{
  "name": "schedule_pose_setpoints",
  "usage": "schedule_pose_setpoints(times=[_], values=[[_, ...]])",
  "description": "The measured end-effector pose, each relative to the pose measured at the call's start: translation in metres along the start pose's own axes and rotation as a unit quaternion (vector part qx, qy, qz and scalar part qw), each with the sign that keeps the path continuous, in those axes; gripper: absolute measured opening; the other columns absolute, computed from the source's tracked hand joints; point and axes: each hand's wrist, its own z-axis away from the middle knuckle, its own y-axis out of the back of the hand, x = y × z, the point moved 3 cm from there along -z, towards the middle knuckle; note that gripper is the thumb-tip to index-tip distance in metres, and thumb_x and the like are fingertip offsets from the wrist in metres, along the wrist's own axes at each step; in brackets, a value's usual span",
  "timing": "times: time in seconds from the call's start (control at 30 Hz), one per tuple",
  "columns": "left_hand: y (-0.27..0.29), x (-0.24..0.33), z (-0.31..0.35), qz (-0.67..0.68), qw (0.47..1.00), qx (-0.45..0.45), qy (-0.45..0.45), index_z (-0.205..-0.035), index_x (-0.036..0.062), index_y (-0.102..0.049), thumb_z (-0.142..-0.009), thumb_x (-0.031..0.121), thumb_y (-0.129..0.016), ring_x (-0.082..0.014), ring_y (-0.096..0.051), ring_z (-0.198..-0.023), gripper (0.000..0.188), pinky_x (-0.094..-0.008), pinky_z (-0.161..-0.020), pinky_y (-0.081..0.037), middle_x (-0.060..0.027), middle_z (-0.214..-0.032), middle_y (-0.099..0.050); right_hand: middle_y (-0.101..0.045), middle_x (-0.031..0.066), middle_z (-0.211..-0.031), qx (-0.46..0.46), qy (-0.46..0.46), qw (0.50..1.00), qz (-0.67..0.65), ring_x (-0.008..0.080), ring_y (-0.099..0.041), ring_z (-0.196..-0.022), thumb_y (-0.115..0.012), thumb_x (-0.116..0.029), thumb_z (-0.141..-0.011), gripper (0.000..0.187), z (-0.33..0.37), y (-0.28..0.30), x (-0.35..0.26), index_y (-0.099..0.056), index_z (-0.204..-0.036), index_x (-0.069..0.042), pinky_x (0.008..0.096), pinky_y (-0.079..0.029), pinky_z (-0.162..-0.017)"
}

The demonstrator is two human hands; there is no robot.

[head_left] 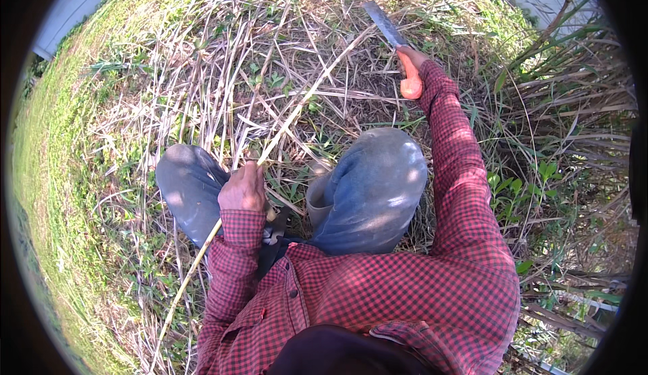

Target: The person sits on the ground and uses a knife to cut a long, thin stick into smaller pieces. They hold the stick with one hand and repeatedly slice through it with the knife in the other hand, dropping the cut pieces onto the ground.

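Observation:
My left hand (pixel 243 187) is closed around a long, thin, pale yellow stalk (pixel 307 95) between my knees. The stalk slants from the lower left, past my left forearm, up toward the far right. With my right arm stretched forward, my right hand (pixel 413 58) grips a machete by its orange handle (pixel 410 86). Its dark, flat blade (pixel 385 24) points away from me and to the left, near the stalk's far end. Whether the blade touches the stalk I cannot tell. Part of the handle is hidden by my fingers.
Dry cut stalks and straw (pixel 223 58) lie scattered over the ground ahead. Tall clumps of dry grass (pixel 574 98) stand at the right. Green grass (pixel 61 240) spreads along the left. My bent knees (pixel 378 179) flank the stalk. Pale walls (pixel 74 10) show at the far corners.

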Motion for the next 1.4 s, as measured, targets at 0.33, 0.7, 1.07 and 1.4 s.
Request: schedule_pose_setpoints(times=[0.33, 0.7, 1.07, 1.4], values=[[-0.006, 0.002, 0.005, -0.015, 0.999, -0.027, 0.022, -0.074, 0.0056, -0.047, -0.083, 0.02, -0.052, -0.0264, -0.054, -0.055, 0.018, -0.0359, -0.048, -0.043, -0.0091, -0.061, -0.052, -0.052, 0.0019, -0.068, -0.226, 0.028, 0.955, 0.188, 0.0112, -0.05, -0.057, -0.058, -0.049, -0.075, 0.047, 0.073, -0.023, 0.009, -0.054, -0.089, -0.004, 0.0263, -0.042, -0.051], [-0.013, 0.003, 0.004, -0.024, 0.998, -0.053, 0.039, -0.074, 0.0064, -0.046, -0.083, 0.022, -0.052, -0.028, -0.053, -0.052, 0.019, -0.0379, -0.046, -0.042, -0.0096, -0.06, -0.051, -0.051, -0.0006, -0.064, -0.34, 0.118, 0.919, 0.159, 0.0079, -0.049, -0.056, -0.058, -0.038, -0.08, 0.035, 0.105, -0.092, 0.038, -0.05, -0.088, -0.005, 0.0209, -0.041, -0.05], [-0.001, 0.004, -0.001, 0.015, 0.999, 0.0, 0.046, -0.074, 0.007, -0.047, -0.083, 0.022, -0.052, -0.027, -0.055, -0.051, 0.018, -0.0376, -0.046, -0.043, -0.009, -0.059, -0.054, -0.052, 0.0026, -0.067, -0.096, -0.003, 0.995, -0.041, 0.0121, -0.049, -0.051, -0.062, -0.037, -0.076, 0.038, 0.064, -0.048, 0.027, -0.051, -0.093, -0.005, 0.0275, -0.042, -0.047], [-0.015, 0.008, -0.009, -0.03, 0.991, -0.096, 0.086, -0.075, 0.0075, -0.046, -0.085, 0.029, -0.049, -0.0285, -0.056, -0.049, 0.024, -0.0386, -0.044, -0.044, -0.0106, -0.058, -0.056, -0.054, 0.0008, -0.074, -0.305, 0.009, 0.952, -0.032, 0.0084, -0.051, -0.063, -0.055, -0.029, -0.084, 0.03, 0.102, -0.047, 0.061, -0.052, -0.097, -0.003, 0.0213, -0.043, -0.058]])
